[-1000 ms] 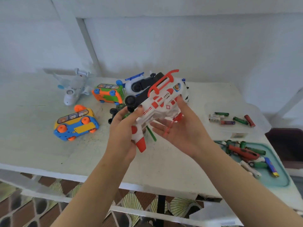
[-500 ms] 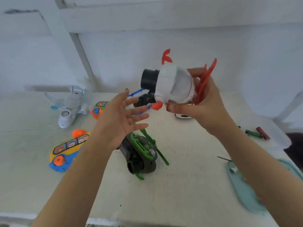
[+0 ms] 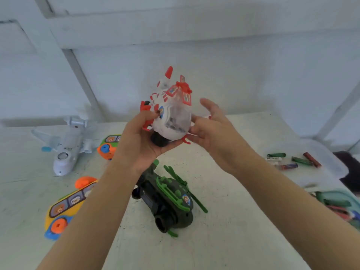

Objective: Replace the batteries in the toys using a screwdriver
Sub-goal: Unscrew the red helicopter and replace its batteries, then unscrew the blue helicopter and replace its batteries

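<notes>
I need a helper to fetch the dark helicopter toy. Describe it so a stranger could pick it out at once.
On the white table, look at the middle, just below the two raised hands holding a white and red toy helicopter. The black plastic toy helicopter lies there. Unlike the white toy plane and yellow toy bus to its left, it has green rotor blades and skids.

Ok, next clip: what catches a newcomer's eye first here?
The white and red helicopter, held up mid-frame above the table, gripped by the left hand with the right hand open beside it. Below lies a green helicopter on its side; loose batteries sit far right.
</notes>
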Action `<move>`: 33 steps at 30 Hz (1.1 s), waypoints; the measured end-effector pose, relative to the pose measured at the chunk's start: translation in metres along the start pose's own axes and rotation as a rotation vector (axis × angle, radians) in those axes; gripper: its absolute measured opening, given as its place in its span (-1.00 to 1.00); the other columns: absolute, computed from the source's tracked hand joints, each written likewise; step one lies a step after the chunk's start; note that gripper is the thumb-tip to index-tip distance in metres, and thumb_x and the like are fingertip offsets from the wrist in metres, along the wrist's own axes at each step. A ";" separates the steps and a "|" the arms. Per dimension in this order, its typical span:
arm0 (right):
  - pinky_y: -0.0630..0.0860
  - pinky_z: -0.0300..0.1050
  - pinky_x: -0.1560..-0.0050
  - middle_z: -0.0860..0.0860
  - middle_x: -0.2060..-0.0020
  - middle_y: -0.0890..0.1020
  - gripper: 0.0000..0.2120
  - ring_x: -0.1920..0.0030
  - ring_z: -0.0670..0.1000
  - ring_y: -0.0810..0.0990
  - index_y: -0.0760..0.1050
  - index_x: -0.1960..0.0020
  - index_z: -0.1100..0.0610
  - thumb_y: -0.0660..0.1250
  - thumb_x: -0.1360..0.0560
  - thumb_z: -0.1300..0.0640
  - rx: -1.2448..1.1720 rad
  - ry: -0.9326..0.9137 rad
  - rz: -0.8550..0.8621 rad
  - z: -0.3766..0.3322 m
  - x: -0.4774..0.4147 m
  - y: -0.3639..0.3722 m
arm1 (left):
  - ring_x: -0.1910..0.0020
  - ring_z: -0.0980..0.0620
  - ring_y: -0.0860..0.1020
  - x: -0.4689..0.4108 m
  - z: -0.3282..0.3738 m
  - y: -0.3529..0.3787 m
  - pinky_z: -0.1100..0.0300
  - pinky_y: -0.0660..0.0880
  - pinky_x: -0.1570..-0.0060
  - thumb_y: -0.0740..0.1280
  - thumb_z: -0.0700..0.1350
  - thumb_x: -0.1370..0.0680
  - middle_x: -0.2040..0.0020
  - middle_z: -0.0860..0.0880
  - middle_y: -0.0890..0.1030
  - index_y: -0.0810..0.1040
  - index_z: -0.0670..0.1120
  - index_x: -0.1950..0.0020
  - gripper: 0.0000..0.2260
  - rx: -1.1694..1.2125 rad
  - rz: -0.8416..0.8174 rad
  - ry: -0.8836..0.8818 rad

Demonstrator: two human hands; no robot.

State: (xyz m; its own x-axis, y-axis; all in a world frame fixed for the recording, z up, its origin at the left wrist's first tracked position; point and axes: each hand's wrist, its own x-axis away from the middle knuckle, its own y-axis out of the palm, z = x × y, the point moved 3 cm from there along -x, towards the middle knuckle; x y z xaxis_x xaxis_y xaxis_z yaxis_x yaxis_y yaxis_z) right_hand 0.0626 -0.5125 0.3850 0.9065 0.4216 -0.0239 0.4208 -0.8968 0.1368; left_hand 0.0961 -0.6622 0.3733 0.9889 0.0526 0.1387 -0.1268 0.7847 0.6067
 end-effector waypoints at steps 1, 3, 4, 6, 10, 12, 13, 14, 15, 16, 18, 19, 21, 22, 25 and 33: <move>0.55 -0.14 -0.09 0.11 -0.29 0.48 -0.24 -0.21 0.05 0.54 0.16 -0.50 0.04 0.31 -0.34 0.23 -0.103 0.102 -0.022 0.008 -0.004 0.006 | -0.09 -0.22 0.62 -0.003 0.001 0.000 -0.27 0.52 -0.10 0.37 -0.20 -0.40 -0.12 -0.21 0.63 0.54 -0.17 -0.12 -0.70 -0.022 0.029 0.034; 0.52 -0.16 -0.02 0.10 -0.28 0.51 -0.24 -0.21 0.07 0.55 0.28 -0.46 0.10 0.39 -0.27 0.11 -0.081 0.152 -0.036 0.012 -0.014 0.014 | 0.00 -0.14 0.62 -0.008 0.001 0.000 -0.14 0.55 -0.07 0.33 -0.19 -0.42 0.01 -0.15 0.66 0.55 -0.17 -0.07 -0.76 -0.084 0.052 0.081; 0.53 -0.18 0.01 0.10 -0.24 0.56 -0.31 -0.17 0.05 0.58 0.35 -0.41 0.12 0.46 -0.31 0.07 -0.044 0.137 -0.018 0.011 -0.017 0.017 | -0.01 -0.13 0.61 -0.010 0.001 0.000 -0.11 0.55 -0.07 0.35 -0.20 -0.42 0.01 -0.15 0.66 0.55 -0.18 -0.10 -0.74 -0.121 0.055 0.091; 0.57 -0.17 0.02 0.10 -0.08 0.66 -0.63 -0.03 0.02 0.65 0.53 -0.20 0.15 0.45 -0.44 0.08 -0.022 0.121 0.040 0.009 -0.022 0.018 | -0.11 -0.14 0.61 -0.015 -0.002 -0.004 -0.12 0.55 -0.13 0.35 -0.13 -0.47 -0.13 -0.15 0.64 0.49 -0.20 -0.27 -0.61 -0.184 0.055 0.093; 0.56 -0.25 0.22 0.00 0.23 0.68 -0.97 0.26 -0.07 0.63 0.57 0.11 0.08 0.41 -0.47 0.14 -0.111 0.155 0.158 0.009 -0.028 0.011 | -0.16 -0.04 0.60 -0.034 -0.001 -0.016 -0.02 0.49 -0.16 0.08 0.12 -0.67 -0.09 -0.04 0.68 0.54 0.00 -0.22 -0.67 -0.410 0.142 0.095; 0.52 -0.17 0.14 -0.01 0.24 0.66 -0.95 0.23 -0.05 0.61 0.55 0.14 0.06 0.42 -0.46 0.12 -0.116 0.169 0.232 0.008 -0.032 0.004 | -0.23 -0.01 0.54 -0.047 0.004 -0.028 0.10 0.39 -0.16 0.08 0.05 -0.69 -0.13 -0.01 0.64 0.54 0.02 -0.20 -0.73 -0.759 0.286 0.179; 0.51 -0.13 0.09 -0.01 0.22 0.65 -0.93 0.20 -0.03 0.60 0.54 0.13 0.06 0.43 -0.45 0.11 -0.117 0.178 0.267 0.008 -0.033 -0.001 | -0.28 -0.03 0.49 -0.054 0.006 -0.035 0.13 0.36 -0.17 0.14 0.01 -0.67 -0.22 -0.03 0.59 0.52 -0.01 -0.26 -0.75 -0.959 0.337 0.239; 0.50 -0.10 0.07 0.00 0.21 0.64 -0.92 0.18 -0.01 0.59 0.53 0.14 0.06 0.43 -0.45 0.10 -0.110 0.185 0.295 0.006 -0.033 -0.005 | -0.31 -0.05 0.46 -0.060 0.008 -0.043 0.14 0.34 -0.18 0.20 0.00 -0.65 -0.28 -0.05 0.54 0.48 -0.04 -0.32 -0.72 -1.158 0.374 0.279; 0.50 -0.10 0.08 0.00 0.22 0.63 -0.91 0.18 -0.01 0.58 0.52 0.15 0.06 0.43 -0.45 0.09 -0.101 0.187 0.315 0.006 -0.033 -0.009 | -0.33 -0.08 0.44 -0.067 0.009 -0.051 0.12 0.34 -0.19 0.25 0.02 -0.62 -0.32 -0.08 0.51 0.44 -0.07 -0.37 -0.65 -1.332 0.406 0.284; 0.49 -0.11 0.10 -0.01 0.24 0.62 -0.91 0.20 -0.03 0.57 0.52 0.17 0.05 0.43 -0.45 0.10 -0.095 0.185 0.332 0.006 -0.034 -0.013 | -0.33 -0.13 0.42 -0.075 0.011 -0.057 0.06 0.36 -0.22 0.28 0.07 -0.60 -0.34 -0.13 0.49 0.40 -0.08 -0.40 -0.58 -1.490 0.435 0.256; 0.50 -0.17 0.19 -0.02 0.26 0.61 -0.90 0.25 -0.05 0.56 0.51 0.18 0.06 0.42 -0.45 0.11 -0.086 0.188 0.349 0.009 -0.033 -0.019 | -0.34 -0.23 0.39 -0.089 0.015 -0.068 -0.05 0.36 -0.27 0.34 0.19 -0.52 -0.35 -0.20 0.46 0.30 -0.09 -0.47 -0.38 -1.772 0.447 0.110; 0.50 -0.20 0.22 -0.01 0.25 0.61 -0.90 0.25 -0.05 0.56 0.51 0.18 0.06 0.43 -0.45 0.11 -0.081 0.198 0.352 0.011 -0.032 -0.021 | -0.36 -0.24 0.36 -0.096 0.016 -0.072 -0.09 0.32 -0.31 0.39 0.21 -0.47 -0.37 -0.21 0.43 0.23 -0.08 -0.51 -0.27 -1.884 0.409 0.017; 0.49 -0.19 0.22 0.02 0.18 0.61 -0.90 0.19 -0.01 0.56 0.51 0.15 0.06 0.43 -0.44 0.09 -0.072 0.227 0.364 0.017 -0.031 -0.024 | -0.41 -0.24 0.32 -0.106 0.010 -0.074 -0.16 0.25 -0.35 0.50 0.20 -0.37 -0.43 -0.20 0.35 0.10 -0.01 -0.56 -0.09 -2.019 0.269 -0.104; 0.49 -0.18 0.21 0.03 0.16 0.61 -0.89 0.15 0.01 0.56 0.50 0.14 0.06 0.43 -0.44 0.09 -0.069 0.242 0.372 0.020 -0.030 -0.026 | -0.40 -0.25 0.33 -0.109 0.006 -0.074 -0.16 0.26 -0.34 0.54 0.18 -0.34 -0.44 -0.19 0.35 0.05 0.02 -0.57 -0.04 -2.058 0.209 -0.117; 0.50 -0.11 0.12 0.04 0.14 0.59 -0.87 0.10 0.04 0.54 0.50 0.14 0.07 0.44 -0.43 0.08 -0.051 0.269 0.388 0.028 -0.026 -0.029 | -0.19 -0.23 0.50 -0.113 -0.002 -0.071 -0.03 0.41 -0.13 0.55 0.08 -0.35 -0.24 -0.17 0.51 0.14 -0.02 -0.50 -0.14 -2.137 0.204 -0.033; 0.54 0.00 -0.11 0.02 0.07 0.57 -0.86 -0.02 0.06 0.54 0.45 0.13 0.02 0.42 -0.45 0.07 -0.039 0.283 0.363 0.035 -0.021 -0.031 | 0.01 -0.16 0.56 -0.107 -0.002 -0.060 0.04 0.33 -0.04 0.41 0.15 -0.47 0.04 -0.11 0.58 0.40 -0.10 -0.25 -0.51 -2.222 0.362 0.360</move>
State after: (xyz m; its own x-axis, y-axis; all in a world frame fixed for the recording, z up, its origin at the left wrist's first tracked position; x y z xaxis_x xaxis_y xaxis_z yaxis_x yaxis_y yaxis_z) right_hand 0.0313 -0.4981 0.3462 0.9469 0.1061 0.3034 0.0713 -0.9898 0.1235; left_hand -0.0023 -0.7139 0.3207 0.9530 0.1749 -0.2473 -0.2391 -0.0672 -0.9687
